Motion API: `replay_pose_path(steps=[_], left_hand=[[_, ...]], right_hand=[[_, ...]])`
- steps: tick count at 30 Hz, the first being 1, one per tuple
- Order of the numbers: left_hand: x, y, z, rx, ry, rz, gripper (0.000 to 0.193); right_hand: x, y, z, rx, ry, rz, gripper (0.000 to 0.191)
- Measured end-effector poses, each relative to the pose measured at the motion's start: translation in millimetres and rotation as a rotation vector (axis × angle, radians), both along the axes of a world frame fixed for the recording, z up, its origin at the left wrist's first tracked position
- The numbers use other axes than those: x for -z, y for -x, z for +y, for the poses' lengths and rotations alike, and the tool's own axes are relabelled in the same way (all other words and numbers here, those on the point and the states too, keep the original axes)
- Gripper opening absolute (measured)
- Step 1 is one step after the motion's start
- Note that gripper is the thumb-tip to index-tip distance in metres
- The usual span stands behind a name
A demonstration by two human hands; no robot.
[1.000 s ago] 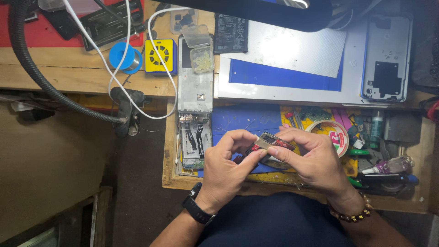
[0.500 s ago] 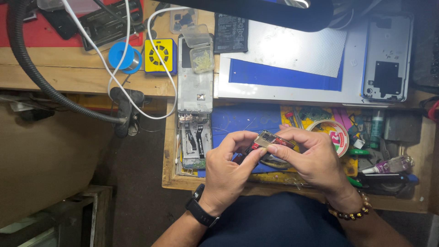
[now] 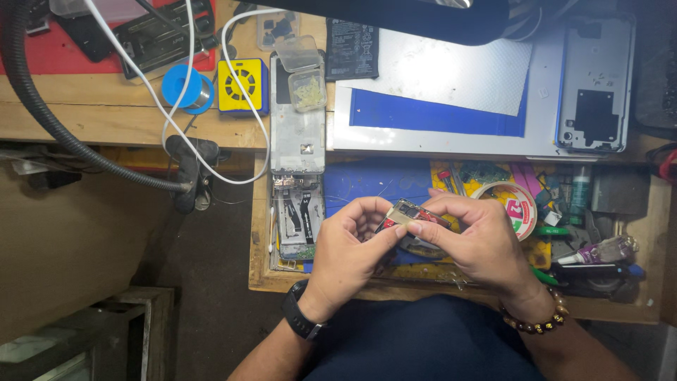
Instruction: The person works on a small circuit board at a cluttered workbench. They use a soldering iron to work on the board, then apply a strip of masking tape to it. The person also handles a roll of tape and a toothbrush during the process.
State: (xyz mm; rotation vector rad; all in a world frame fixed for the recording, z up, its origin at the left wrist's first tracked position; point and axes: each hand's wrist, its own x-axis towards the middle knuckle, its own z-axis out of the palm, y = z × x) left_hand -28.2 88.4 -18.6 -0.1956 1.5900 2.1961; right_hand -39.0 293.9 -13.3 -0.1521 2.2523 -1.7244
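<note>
My left hand (image 3: pixel 349 247) and my right hand (image 3: pixel 476 240) meet over an open wooden drawer (image 3: pixel 282 282). Together they pinch a small circuit board (image 3: pixel 407 212) with dark and red parts, held by the fingertips of both hands above the drawer's blue mat (image 3: pixel 367 180). A black watch is on my left wrist and a bead bracelet on my right. An opened phone frame (image 3: pixel 296 212) lies in the drawer just left of my left hand.
A roll of tape (image 3: pixel 511 204), small bottles and tools fill the drawer's right side. On the bench above lie a phone back cover (image 3: pixel 596 81), a white sheet on a blue mat (image 3: pixel 437 74), a yellow fan (image 3: pixel 242 86), a blue solder spool (image 3: pixel 185 86) and white cables.
Both hands stay over the drawer on the small board; the fingers shift only slightly. The view has barely moved.
</note>
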Motion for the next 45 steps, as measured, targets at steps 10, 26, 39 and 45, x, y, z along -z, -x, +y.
replay_pose_path(steps=[10,26,39,45], left_hand=[[7.8,3.6,-1.9,0.014,-0.007,0.004,0.019],[14.0,10.1,-12.9,-0.073,-0.112,-0.100,0.022],[26.8,7.5,-20.0,0.001,-0.285,-0.098,0.021],[35.2,7.1,-22.2,0.039,-0.372,-0.135,0.020]], right_hand=[[4.4,4.2,1.0,0.017,0.005,-0.093,0.017],[13.7,7.9,23.2,-0.126,0.216,-0.156,0.026],[3.4,10.7,31.9,-0.280,0.015,0.207,0.012],[-2.9,10.2,30.0,-0.311,0.027,0.228,0.013]])
